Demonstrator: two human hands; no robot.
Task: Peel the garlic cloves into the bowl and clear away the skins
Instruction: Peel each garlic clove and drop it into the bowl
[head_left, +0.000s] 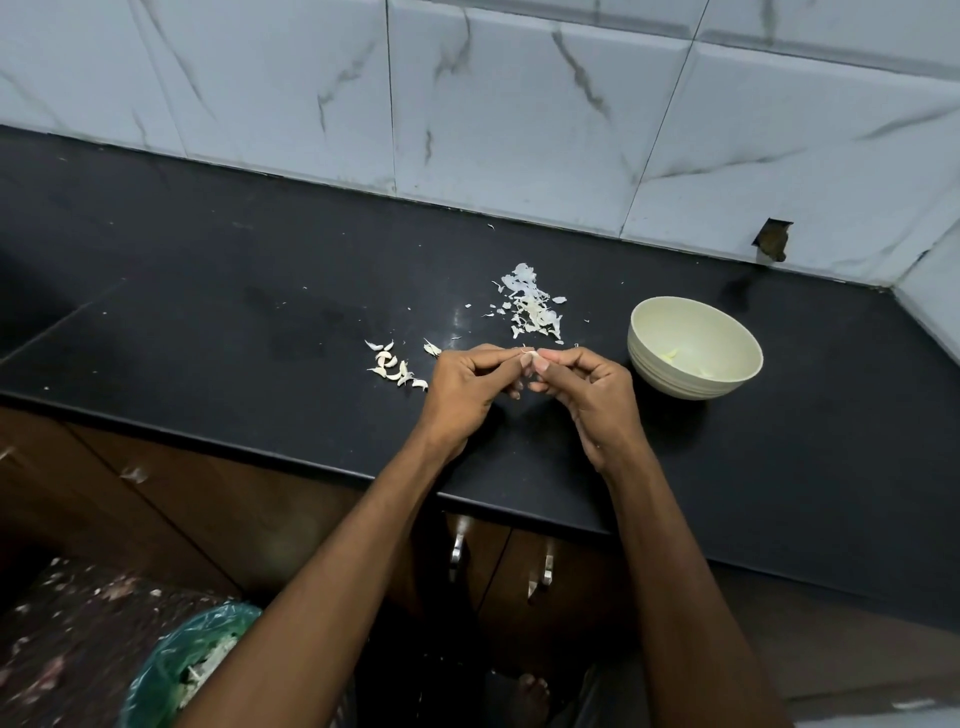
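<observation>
Over the middle of the black table (208, 291), near its front edge, the left hand (462, 387) and right hand (587, 392) meet, the fingers of both pinching one garlic clove (529, 355) between them. Unpeeled cloves (397, 366) lie just left of the hands. A heap of skins (532, 306) sits behind them. The cream bowl (694, 347) stands to the right, peeled pieces inside.

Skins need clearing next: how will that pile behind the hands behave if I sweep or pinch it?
The skins look thin, curled and papery, so probably very light and apt to scatter. Stray flakes already lie around the pile, so a sweep may leave bits on the counter. Pinched, they would likely crumple, not break.
</observation>
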